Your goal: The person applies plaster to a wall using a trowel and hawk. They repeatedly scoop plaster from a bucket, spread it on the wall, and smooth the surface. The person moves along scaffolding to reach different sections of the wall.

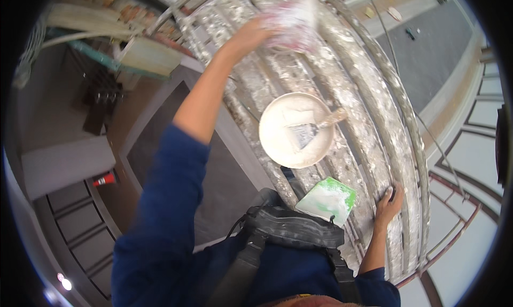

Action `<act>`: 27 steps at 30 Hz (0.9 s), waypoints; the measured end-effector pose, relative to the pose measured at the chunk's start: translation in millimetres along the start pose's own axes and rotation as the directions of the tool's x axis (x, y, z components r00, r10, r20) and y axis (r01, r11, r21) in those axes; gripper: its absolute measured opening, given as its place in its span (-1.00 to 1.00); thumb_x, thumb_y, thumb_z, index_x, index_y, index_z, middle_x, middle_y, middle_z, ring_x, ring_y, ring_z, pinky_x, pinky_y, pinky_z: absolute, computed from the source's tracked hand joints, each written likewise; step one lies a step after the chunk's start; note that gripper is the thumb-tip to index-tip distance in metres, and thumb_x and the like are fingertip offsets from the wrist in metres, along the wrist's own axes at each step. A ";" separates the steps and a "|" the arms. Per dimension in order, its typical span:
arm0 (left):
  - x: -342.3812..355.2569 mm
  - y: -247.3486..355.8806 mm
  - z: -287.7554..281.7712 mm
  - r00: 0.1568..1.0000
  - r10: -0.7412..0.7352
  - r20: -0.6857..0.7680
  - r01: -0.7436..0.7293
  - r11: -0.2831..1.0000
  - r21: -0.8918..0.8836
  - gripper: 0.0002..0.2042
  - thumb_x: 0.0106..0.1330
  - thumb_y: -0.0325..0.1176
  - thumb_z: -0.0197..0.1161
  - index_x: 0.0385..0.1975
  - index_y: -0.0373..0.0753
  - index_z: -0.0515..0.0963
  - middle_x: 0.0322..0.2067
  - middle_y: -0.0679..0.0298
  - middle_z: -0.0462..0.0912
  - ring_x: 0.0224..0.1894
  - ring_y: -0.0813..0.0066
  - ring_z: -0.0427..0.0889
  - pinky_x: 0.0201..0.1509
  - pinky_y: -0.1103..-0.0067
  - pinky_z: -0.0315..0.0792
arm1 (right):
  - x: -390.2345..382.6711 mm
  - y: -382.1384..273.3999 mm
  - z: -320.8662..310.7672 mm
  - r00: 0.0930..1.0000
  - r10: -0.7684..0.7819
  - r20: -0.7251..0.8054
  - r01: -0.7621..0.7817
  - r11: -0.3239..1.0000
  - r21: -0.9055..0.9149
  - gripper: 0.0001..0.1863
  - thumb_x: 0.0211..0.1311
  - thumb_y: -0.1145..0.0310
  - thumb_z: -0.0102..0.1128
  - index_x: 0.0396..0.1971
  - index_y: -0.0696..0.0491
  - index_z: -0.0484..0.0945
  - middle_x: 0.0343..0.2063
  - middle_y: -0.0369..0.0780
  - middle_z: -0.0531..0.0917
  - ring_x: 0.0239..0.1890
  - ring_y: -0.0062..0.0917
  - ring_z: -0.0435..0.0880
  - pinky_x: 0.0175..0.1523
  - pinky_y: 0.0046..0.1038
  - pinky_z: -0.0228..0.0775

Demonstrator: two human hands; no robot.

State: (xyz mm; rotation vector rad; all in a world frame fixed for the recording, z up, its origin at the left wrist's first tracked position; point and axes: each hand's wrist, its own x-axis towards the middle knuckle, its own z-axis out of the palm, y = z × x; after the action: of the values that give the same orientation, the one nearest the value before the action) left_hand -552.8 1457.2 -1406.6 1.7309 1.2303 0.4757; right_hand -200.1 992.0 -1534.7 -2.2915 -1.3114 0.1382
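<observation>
Left hand (pixel 259 32) clutching bag (pixel 295 28), right hand (pixel 389 202) half-curled

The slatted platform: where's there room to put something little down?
Try the bare slats between the scraper's handle and the right hand, or those between the bowl and the blurred white-and-pink bag; mind the gaps. It's crowded nearest the body, where the green-and-white board lies close to the black waist pouch.

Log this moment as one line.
left hand: at blurred bag-like item, grip unclear; right hand: on slatted platform; bowl: spatula across rim; green-white square: beside bowl
</observation>
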 end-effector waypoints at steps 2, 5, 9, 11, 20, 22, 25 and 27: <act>24.4 -77.2 -14.6 0.999 0.049 0.005 -0.046 0.866 0.499 -0.44 0.24 -0.06 0.27 0.15 -0.31 0.51 0.06 -0.03 0.59 0.11 0.19 0.55 0.20 0.41 0.37 | -3.5 -3.8 7.7 0.995 -0.086 0.043 0.085 0.996 0.029 -0.69 0.28 0.53 0.03 0.00 0.26 0.50 -0.03 0.05 0.57 0.07 -0.05 0.52 0.24 -0.20 0.29; 18.9 -60.0 -18.8 0.999 -0.034 0.037 0.003 0.773 0.634 -0.50 0.21 -0.08 0.32 0.02 -0.35 0.58 -0.06 -0.06 0.65 -0.03 0.12 0.63 0.08 0.37 0.46 | -15.0 -17.2 5.7 0.998 -0.067 0.023 0.066 0.997 0.039 -0.70 0.29 0.52 0.03 0.00 0.27 0.51 -0.03 0.05 0.57 0.07 -0.06 0.52 0.25 -0.19 0.28; -14.8 -90.6 -37.4 0.969 -0.225 -0.100 0.241 0.951 0.195 -0.59 0.21 -0.14 0.36 -0.12 -0.37 0.64 -0.19 -0.02 0.70 -0.17 0.18 0.67 -0.02 0.36 0.51 | -15.3 -25.3 14.9 0.999 -0.051 0.002 0.051 0.997 0.057 -0.69 0.30 0.48 0.02 0.00 0.28 0.50 -0.06 0.02 0.59 0.05 -0.11 0.52 0.26 -0.24 0.25; -54.1 -79.3 -56.1 0.942 -0.314 -0.122 0.291 0.940 -0.179 -0.58 0.21 -0.15 0.38 -0.08 -0.37 0.63 -0.15 0.02 0.70 -0.11 0.28 0.65 0.00 0.40 0.49 | -17.3 -15.0 14.7 0.998 -0.054 -0.011 0.054 0.999 0.001 -0.68 0.32 0.48 0.02 0.01 0.27 0.50 -0.04 0.03 0.58 0.05 -0.09 0.52 0.25 -0.21 0.26; -167.2 -170.7 -72.2 0.793 0.517 -0.322 -0.284 0.782 0.555 -0.75 0.26 -0.24 0.33 -0.30 -0.34 0.66 -0.18 0.00 0.68 -0.14 0.10 0.63 -0.01 0.36 0.48 | -44.5 -22.5 41.8 1.000 -0.010 -0.021 0.005 0.975 -0.223 -0.62 0.43 0.31 -0.05 0.07 0.23 0.51 -0.02 0.04 0.59 0.04 -0.10 0.55 0.21 -0.21 0.31; -203.4 -162.0 -41.0 0.812 0.500 -0.302 -0.402 0.854 0.331 -0.75 0.27 -0.24 0.32 -0.29 -0.34 0.65 -0.16 0.01 0.68 -0.11 0.06 0.62 0.05 0.36 0.46 | -58.3 -20.3 53.7 0.998 0.010 -0.057 -0.018 0.990 -0.137 -0.60 0.45 0.25 -0.08 0.05 0.23 0.53 -0.02 0.04 0.60 0.04 -0.11 0.55 0.19 -0.21 0.33; -250.6 -206.3 -2.7 0.850 0.337 -0.405 -0.410 0.906 -0.105 -0.76 0.31 -0.26 0.25 -0.27 -0.34 0.64 -0.23 0.04 0.68 -0.10 0.00 0.60 0.16 0.29 0.39 | -48.1 -23.1 76.7 0.998 -0.010 -0.054 0.008 0.999 -0.047 -0.53 0.48 0.15 -0.14 0.02 0.25 0.56 -0.03 0.01 0.61 0.04 -0.14 0.55 0.17 -0.22 0.34; -258.5 -246.0 6.5 0.822 0.370 -0.432 -0.466 0.874 -0.138 -0.75 0.31 -0.24 0.22 -0.28 -0.35 0.63 -0.26 0.05 0.68 -0.12 0.02 0.60 0.21 0.27 0.34 | -46.5 -19.0 87.8 0.997 -0.024 -0.075 0.023 1.000 -0.015 -0.50 0.48 0.12 -0.15 0.02 0.26 0.56 -0.02 0.00 0.61 0.04 -0.15 0.56 0.15 -0.22 0.35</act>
State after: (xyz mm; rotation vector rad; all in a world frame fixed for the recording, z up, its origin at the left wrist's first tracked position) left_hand -786.9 1242.0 -1568.7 1.7444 0.9921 1.2429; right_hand -268.0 993.3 -1609.6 -2.2697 -1.3043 0.0351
